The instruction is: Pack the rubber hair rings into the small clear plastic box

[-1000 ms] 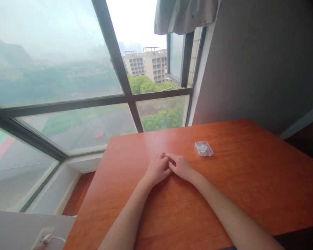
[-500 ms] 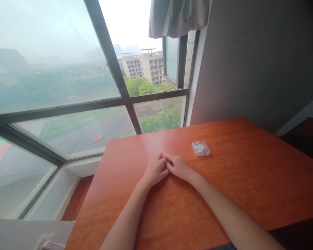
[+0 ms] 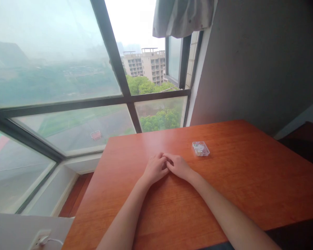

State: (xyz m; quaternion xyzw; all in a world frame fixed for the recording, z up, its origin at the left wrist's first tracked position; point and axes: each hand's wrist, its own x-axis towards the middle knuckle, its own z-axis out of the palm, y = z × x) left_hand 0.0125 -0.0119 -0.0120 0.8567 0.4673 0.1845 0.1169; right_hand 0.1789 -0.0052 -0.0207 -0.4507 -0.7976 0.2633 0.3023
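On the wooden table, my left hand [image 3: 155, 168] and my right hand [image 3: 179, 166] rest against each other with the fingers meeting. Both are loosely closed, fingers bent and held together, and no object shows in either. The undersides of the fingers and the palms are hidden. A small clear plastic box [image 3: 201, 149] lies a short way beyond and to the right of my right hand, apart from it. Small pale and coloured pieces fill it, too small to name.
The reddish-brown table [image 3: 250, 166] reaches to a large window with dark frames [image 3: 94, 103] at the back and left. A grey curtain [image 3: 182, 17] hangs above. At the right stands a dark wall [image 3: 250, 69]. A white plug with a cord [image 3: 43, 240] is at lower left.
The view has tilted slightly. My hands stay together in the same place, and the box has not moved on the table.
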